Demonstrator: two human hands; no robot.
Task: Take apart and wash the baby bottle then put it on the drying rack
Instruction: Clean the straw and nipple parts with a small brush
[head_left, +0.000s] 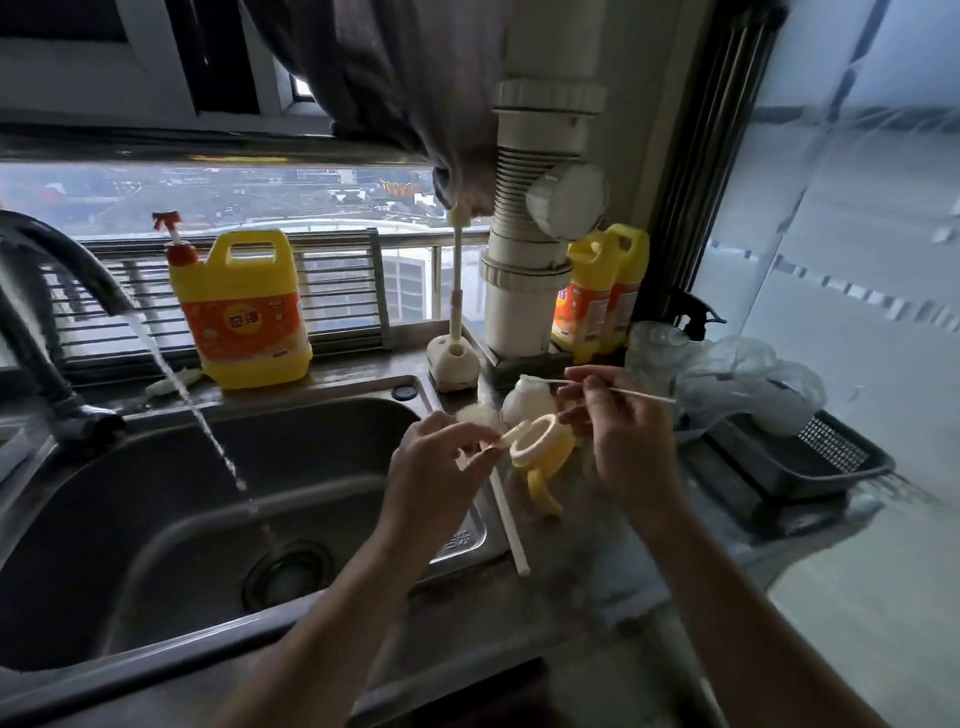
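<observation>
Bottle collar (540, 442), cream ring, yellow handles: on desk (483, 629), between hands; sink (156, 519) at its 9 o'clock. Left hand (441, 460): pinching small cream part (500, 444). Right hand (623, 431): grasping thin brush stick (640, 394).

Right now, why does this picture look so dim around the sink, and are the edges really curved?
In the head view, daylight from the window backlights the scene, leaving the sink murky; the wide lens bows its rim; the left hand, pinching a small cream part, and right hand look slightly smeared, as does the thin brush the right hand pinches.
</observation>
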